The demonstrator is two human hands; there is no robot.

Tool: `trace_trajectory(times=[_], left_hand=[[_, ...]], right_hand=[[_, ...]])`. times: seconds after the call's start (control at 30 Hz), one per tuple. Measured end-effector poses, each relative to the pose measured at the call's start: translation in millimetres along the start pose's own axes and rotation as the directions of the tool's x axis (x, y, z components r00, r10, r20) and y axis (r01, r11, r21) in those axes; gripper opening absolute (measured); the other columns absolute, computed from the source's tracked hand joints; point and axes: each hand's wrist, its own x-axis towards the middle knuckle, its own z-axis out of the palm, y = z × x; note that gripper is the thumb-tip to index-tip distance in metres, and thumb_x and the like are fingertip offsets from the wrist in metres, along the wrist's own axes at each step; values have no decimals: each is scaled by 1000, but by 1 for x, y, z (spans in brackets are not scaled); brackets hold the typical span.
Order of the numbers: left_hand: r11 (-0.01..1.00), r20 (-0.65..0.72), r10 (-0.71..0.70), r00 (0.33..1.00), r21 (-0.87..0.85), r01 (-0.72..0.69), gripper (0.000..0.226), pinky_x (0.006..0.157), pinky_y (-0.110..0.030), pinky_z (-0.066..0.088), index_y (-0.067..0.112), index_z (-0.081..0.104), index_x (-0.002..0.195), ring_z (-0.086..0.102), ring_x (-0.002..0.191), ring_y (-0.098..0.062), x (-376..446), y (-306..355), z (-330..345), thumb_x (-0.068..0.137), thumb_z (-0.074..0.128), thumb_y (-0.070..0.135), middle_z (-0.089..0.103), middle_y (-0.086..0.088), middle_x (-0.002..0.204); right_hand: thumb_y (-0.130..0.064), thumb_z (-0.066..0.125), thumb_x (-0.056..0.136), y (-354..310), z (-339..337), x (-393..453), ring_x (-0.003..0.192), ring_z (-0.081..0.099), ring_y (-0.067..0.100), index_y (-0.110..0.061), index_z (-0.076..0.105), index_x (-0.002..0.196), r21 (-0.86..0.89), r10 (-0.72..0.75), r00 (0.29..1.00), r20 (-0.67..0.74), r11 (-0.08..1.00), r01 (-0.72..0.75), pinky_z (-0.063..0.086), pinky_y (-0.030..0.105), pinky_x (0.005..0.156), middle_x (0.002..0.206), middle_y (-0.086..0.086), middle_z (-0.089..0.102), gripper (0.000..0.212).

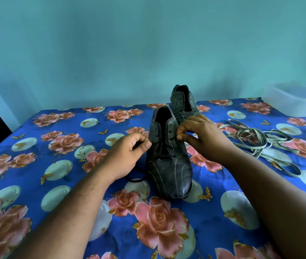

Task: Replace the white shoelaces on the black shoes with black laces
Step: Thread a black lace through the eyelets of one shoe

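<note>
White laces (256,141) off both shoes. Left hand (128,154) & right hand (202,135) each pinch black lace (167,157) ends on near shoe (169,161); far shoe (184,103) has none yet.

open cloth left of the near shoe (169,165), white laces (256,141) piled on the right, plastic tub (296,101) far right, second shoe (183,103) close behind

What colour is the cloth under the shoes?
The cloth is bright blue with pink roses and pale round shapes, seen in the head view.
</note>
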Motion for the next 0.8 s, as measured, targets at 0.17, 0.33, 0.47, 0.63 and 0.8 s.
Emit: trace_trajectory(times=[0.17, 0.33, 0.47, 0.63, 0.8], left_hand=[[998, -4, -33, 999, -44, 33, 4, 81, -27, 52, 16, 71, 93, 68, 86, -11, -4, 3, -4, 95, 70, 20, 75, 1, 89], [990, -58, -36, 998, 131, 43, 14, 66, -39, 48, 25, 71, 81, 54, 63, -10, -2, -6, -15, 93, 72, 33, 68, 3, 72], [991, -131, -83, 988, 92, 95, 11, 84, -31, 52, 33, 73, 105, 65, 89, -3, 0, -8, -10, 97, 66, 36, 73, 19, 104], [997, -34, -79, 996, -4, 79, 30, 98, -11, 39, 42, 63, 128, 49, 110, 27, -1, 2, 10, 99, 57, 47, 58, 50, 108], [980, -130, -134, 982, -165, 112, 51, 99, -40, 54, 39, 65, 120, 69, 104, -7, 0, 0, 6, 78, 68, 67, 74, 10, 108]], right_hand=[[-26, 74, 92, 11, -10, -3, 95, 56, 14, -29, 70, 97, -1, 12, 999, 53, 1000, -12, 50, 45, 83, 88, -22, 63, 7], [-23, 75, 90, 22, -22, -7, 91, 57, 4, -33, 72, 95, -48, 105, 994, 37, 993, -103, 48, 38, 81, 86, -20, 68, 11], [-37, 70, 94, 15, -25, -4, 74, 62, 2, -31, 69, 97, 43, 328, 937, 117, 941, -335, 46, 27, 66, 83, -13, 68, 7], [-47, 62, 96, 2, -7, -2, 82, 66, 7, -24, 73, 100, 50, 362, 904, 227, 923, -382, 50, 27, 72, 88, -6, 74, 26], [-48, 55, 100, -2, 1, -3, 87, 66, 13, -29, 72, 95, 132, 364, 894, 261, 904, -407, 53, 35, 83, 85, -5, 72, 26]])
